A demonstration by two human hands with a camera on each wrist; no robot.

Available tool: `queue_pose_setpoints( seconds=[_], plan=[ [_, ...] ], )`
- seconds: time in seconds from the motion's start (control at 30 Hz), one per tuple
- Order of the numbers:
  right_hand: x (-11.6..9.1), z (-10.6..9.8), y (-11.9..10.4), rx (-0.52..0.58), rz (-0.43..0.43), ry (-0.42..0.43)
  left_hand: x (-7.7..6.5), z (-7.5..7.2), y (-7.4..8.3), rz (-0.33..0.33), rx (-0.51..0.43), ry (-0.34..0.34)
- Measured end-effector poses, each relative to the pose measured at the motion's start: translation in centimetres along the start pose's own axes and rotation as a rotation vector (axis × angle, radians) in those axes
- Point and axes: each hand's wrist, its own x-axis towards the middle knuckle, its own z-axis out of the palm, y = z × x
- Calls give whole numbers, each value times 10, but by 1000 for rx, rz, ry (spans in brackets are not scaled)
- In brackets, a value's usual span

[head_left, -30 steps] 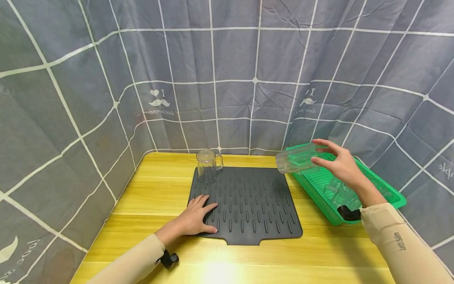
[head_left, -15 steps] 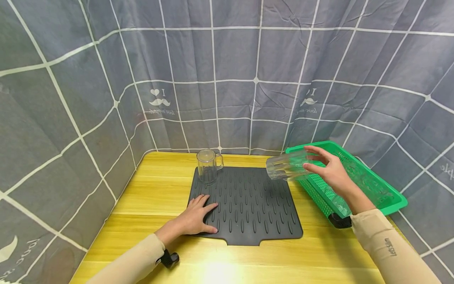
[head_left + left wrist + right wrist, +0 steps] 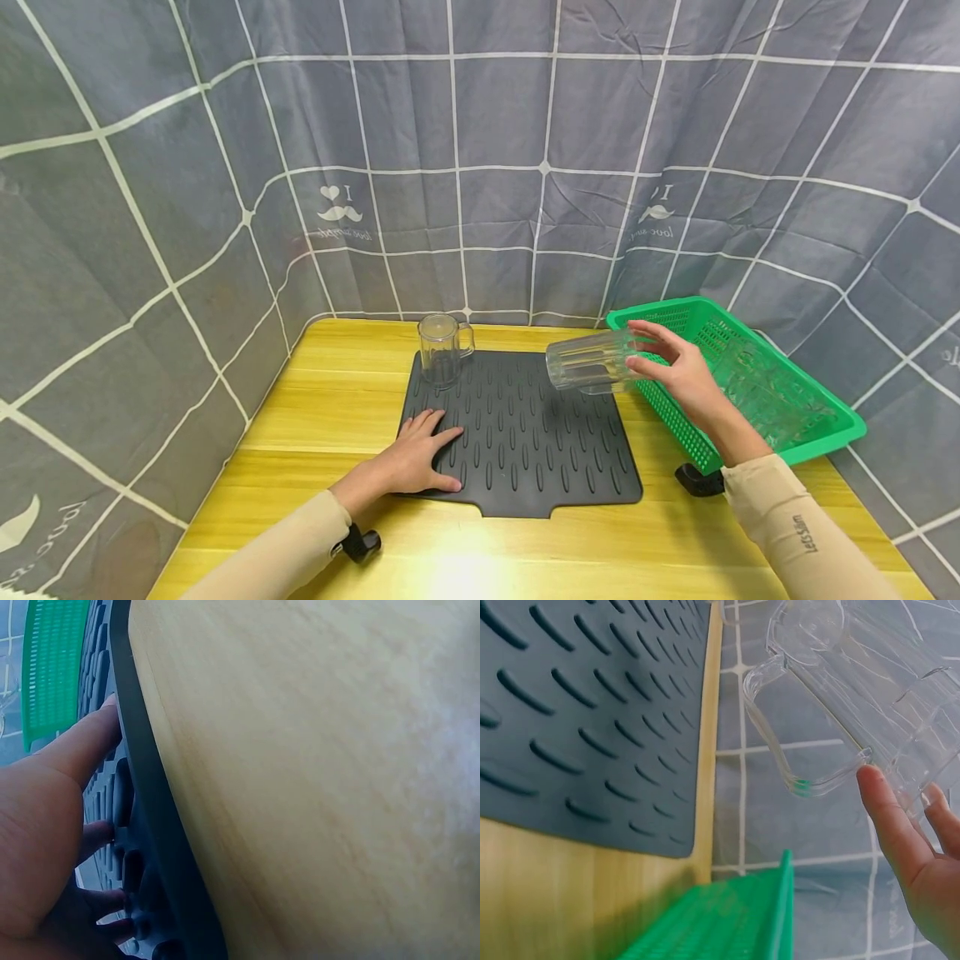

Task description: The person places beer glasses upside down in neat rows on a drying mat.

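Observation:
In the head view, my right hand (image 3: 678, 375) grips a clear glass mug (image 3: 585, 362) by one end, fingers and thumb spread around it. The mug lies tilted nearly sideways above the right part of a dark ridged drying mat (image 3: 525, 450). Its handle (image 3: 765, 727) shows in the right wrist view, pointing down toward the mat side. My left hand (image 3: 420, 458) rests with spread fingers on the mat's front left corner; the left wrist view shows the thumb (image 3: 86, 742) along the mat's edge. Another clear mug (image 3: 438, 354) stands on the mat's back left corner.
A green perforated basket (image 3: 671, 421) sits right of the mat, holding several clear glass items (image 3: 772, 392). Beneath everything is a yellow wooden table (image 3: 337, 400). A grey curtain (image 3: 495, 208) with white grid lines surrounds its back and sides.
My right hand has moved left and slightly toward me with the mug, from over the basket's left edge to over the mat. My left hand has stayed in place.

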Motion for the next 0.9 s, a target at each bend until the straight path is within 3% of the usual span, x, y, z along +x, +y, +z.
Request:
queue_pose_setpoints(
  seconds=[0.63,0.9],
  plan=[
    [1,31,19,149,68,-19,1,-4,5,-3,-11,16],
    [0,44,20,150,78,-36,8,-13,13,-48,-97,52]
  ],
)
